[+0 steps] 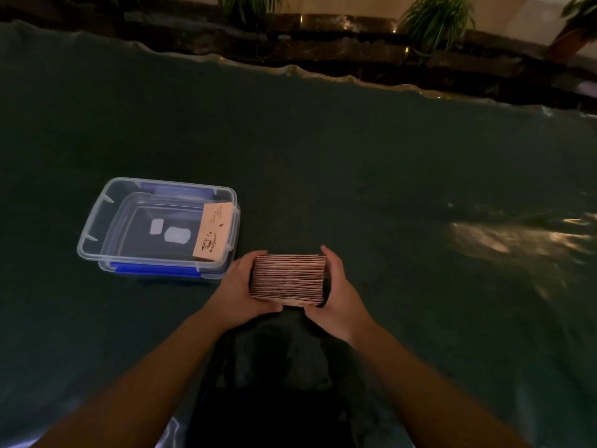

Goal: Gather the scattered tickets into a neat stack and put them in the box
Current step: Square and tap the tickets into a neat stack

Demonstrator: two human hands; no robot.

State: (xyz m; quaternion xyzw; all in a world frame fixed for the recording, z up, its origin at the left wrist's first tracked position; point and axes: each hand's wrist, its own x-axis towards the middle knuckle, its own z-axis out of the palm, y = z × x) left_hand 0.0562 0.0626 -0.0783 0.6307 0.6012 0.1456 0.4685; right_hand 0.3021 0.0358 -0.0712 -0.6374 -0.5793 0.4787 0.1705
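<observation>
A thick stack of tan tickets stands on edge, squeezed between my two hands just above the dark green table. My left hand presses its left side and my right hand presses its right side. To the left sits a clear plastic box with blue clips, lid off. One tan ticket with a coffee-cup print leans inside the box against its right wall.
The dark green cloth-covered table stretches far ahead and to the right. Its back edge meets a dark ledge with potted plants. A glare patch lies on the cloth at right.
</observation>
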